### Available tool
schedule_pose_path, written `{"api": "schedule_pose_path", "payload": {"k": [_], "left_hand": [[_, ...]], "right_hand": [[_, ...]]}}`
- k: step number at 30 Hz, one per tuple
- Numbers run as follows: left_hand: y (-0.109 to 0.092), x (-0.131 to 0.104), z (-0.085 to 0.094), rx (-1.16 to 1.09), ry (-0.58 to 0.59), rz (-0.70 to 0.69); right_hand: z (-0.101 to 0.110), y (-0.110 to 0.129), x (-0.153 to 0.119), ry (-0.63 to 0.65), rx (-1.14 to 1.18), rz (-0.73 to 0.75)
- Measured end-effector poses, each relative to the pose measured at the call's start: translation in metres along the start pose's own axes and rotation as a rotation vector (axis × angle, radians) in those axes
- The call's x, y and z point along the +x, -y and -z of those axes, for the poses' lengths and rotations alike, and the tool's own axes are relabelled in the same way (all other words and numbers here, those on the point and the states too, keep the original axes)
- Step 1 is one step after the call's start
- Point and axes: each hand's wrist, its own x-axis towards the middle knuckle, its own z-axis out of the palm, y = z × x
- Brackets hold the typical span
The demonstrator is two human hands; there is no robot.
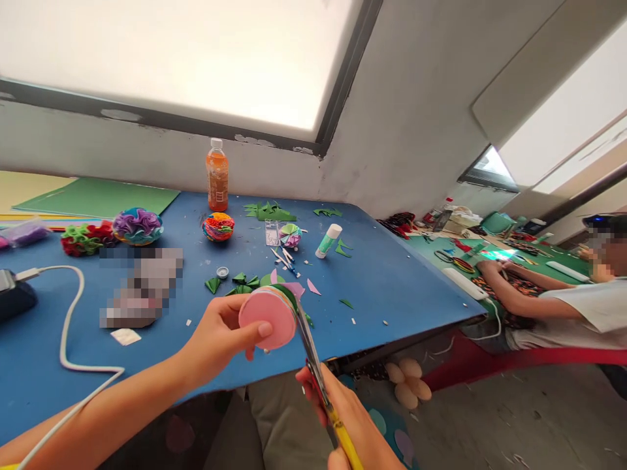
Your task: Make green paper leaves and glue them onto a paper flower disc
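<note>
In the head view my left hand (228, 333) pinches a round stack of paper circles (269, 316), pink on the face toward me, with green and orange layers at the edge. Yellow-handled scissors (313, 356) are gripped in my right hand (343, 411). Their blades lie against the right edge of the stack, and a green and pink paper piece sticks out beside them. Whether the blades are fully closed is hard to make out. Folded green paper pieces (240, 284) and a pink scrap (313, 287) rest on the table just beyond.
The blue table (392, 281) holds a glue stick (328, 241), an orange drink bottle (217, 175), colourful paper balls (218, 227), a compass (287, 258) and green scraps (269, 211). A white cable (73, 326) crosses the left side. Another person (563, 307) sits at a green table on the right.
</note>
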Motion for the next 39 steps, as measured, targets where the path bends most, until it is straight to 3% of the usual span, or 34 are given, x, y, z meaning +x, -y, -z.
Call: {"api": "schedule_pose_path", "payload": {"k": [7,20,25,32,39], "left_hand": [[-0.003,-0.004,-0.005,0.019,0.034,0.061],[-0.001,-0.002,-0.005,0.012,-0.037,0.076],[-0.004,-0.001,-0.004,0.063,-0.029,0.100],[-0.007,-0.003,-0.004,0.122,0.082,0.105],[-0.002,-0.002,-0.004,0.105,0.096,0.128]], "right_hand": [[-0.001,0.007,-0.005,-0.005,-0.013,0.013],[-0.006,0.020,-0.005,-0.031,-0.097,0.038],[0.003,0.019,-0.006,-0.020,-0.189,0.051],[0.010,0.014,-0.004,-0.004,-0.133,0.055],[0.013,0.018,-0.010,0.007,-0.226,0.101]]}}
